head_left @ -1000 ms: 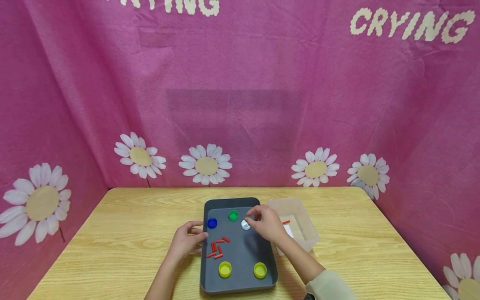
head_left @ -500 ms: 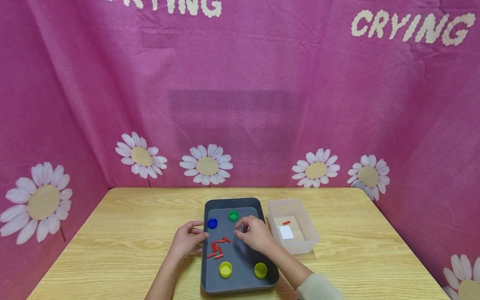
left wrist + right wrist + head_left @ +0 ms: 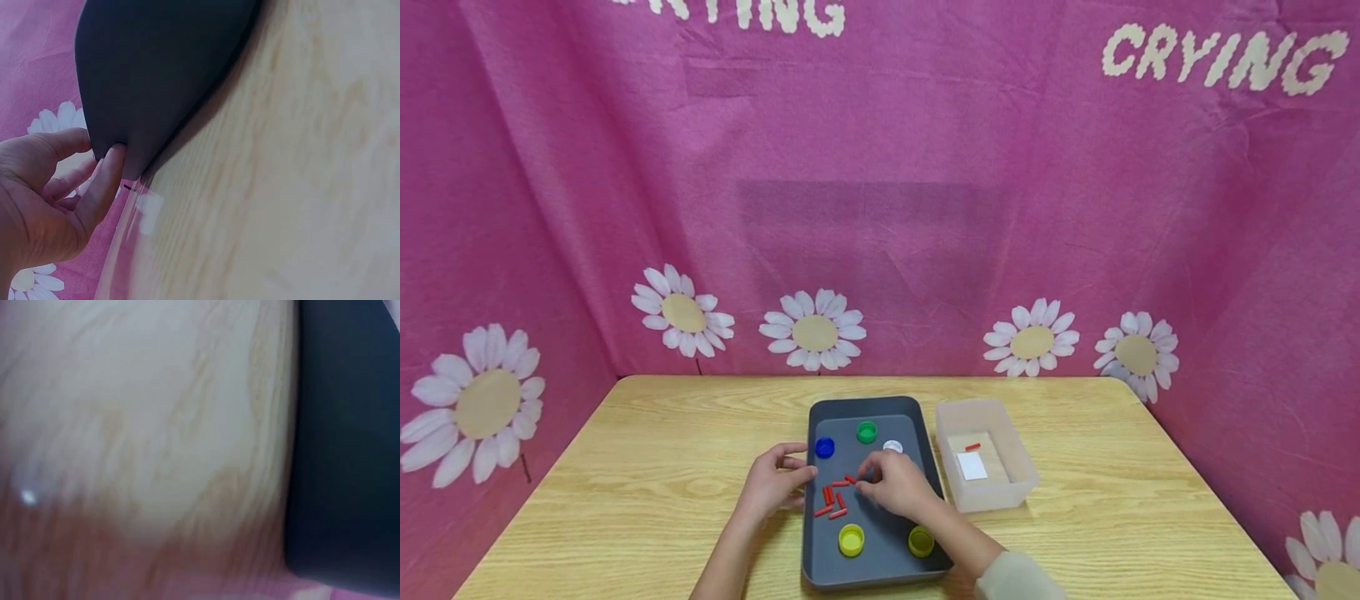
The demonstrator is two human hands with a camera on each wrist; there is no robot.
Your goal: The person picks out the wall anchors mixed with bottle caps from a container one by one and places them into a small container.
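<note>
A dark grey tray (image 3: 880,575) lies on the table. My left hand (image 3: 775,479) holds its left wall; in the left wrist view the fingers (image 3: 106,178) meet the tray's edge and outer side. Over the tray, my right hand (image 3: 897,483) has thumb and forefinger slightly apart at the upper right of a loose group of several small red sticks (image 3: 839,501). In the tray also sit a blue cap (image 3: 824,447), a green cap (image 3: 867,432), a white cap (image 3: 892,446) partly hidden behind the right hand, and two yellow caps (image 3: 851,541).
Right of the tray stands a translucent plastic box (image 3: 1022,483) holding one red stick (image 3: 973,447) and a white square (image 3: 972,466). The wooden table (image 3: 1112,500) ends at a pink flowered curtain (image 3: 880,250). The right wrist view shows tabletop and the tray's outer side (image 3: 350,456).
My right hand has moved from above the white cap, left and toward me, to the red sticks. The left hand has stayed at the tray's edge.
</note>
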